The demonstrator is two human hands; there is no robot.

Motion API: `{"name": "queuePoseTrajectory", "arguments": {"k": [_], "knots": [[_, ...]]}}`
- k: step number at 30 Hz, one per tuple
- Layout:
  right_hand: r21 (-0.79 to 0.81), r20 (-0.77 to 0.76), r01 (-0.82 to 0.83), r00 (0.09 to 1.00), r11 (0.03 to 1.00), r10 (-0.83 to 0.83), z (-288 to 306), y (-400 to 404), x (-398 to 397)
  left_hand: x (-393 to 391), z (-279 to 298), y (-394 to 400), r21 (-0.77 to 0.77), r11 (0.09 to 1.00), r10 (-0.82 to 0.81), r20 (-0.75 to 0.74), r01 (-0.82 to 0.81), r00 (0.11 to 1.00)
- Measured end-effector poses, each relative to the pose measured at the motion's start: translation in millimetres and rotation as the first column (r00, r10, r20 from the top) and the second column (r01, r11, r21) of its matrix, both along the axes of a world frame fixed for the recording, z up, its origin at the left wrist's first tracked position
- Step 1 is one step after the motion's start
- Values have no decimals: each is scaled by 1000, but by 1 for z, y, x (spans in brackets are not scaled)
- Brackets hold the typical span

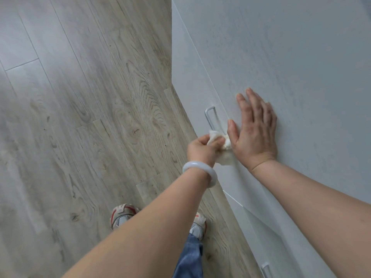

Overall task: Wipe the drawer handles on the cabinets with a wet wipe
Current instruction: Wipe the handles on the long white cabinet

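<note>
Wood-look floor [80, 117], white cabinet [301, 57]: left hand [202, 149] pinching soft, limp wet wipe [215, 138] round thin stiff handle [209, 117], right hand [255, 133] flat, released, on cabinet's front edge

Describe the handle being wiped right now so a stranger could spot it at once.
Start at the white cabinet on the right, then drop to its front face. The silver handle sits beside the flat right hand. Unlike the second handle at the bottom edge, the left hand presses a wet wipe onto it.
</note>
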State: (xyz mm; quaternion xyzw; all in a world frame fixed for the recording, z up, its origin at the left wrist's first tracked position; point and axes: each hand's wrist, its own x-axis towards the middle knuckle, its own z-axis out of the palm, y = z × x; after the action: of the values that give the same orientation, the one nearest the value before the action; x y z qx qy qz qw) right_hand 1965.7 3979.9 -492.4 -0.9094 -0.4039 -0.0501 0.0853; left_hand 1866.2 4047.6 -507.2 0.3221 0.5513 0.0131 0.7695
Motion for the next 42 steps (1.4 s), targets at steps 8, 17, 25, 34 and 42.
{"name": "queuePoseTrajectory", "arguments": {"k": [8,17,25,34,42], "knots": [[6,-5,-19,1000,1000,19,-1,-1,2,30,11,55,120,984,128,45,-132,991],[7,-5,-16,1000,1000,16,-3,-1,3,-14,-4,-9,17,991,-133,-69,135,989],[10,-110,-1,994,1000,2,3,-4,0,-52,44,30,210,937,-259,-124,280,958],[-191,-690,110,692,975,-213,75,-14,-57,-101,153,43,339,733,-512,-296,589,807],[-36,-892,239,430,970,-139,225,-86,-92,-90,279,2,556,174,-700,-510,813,499]]}}
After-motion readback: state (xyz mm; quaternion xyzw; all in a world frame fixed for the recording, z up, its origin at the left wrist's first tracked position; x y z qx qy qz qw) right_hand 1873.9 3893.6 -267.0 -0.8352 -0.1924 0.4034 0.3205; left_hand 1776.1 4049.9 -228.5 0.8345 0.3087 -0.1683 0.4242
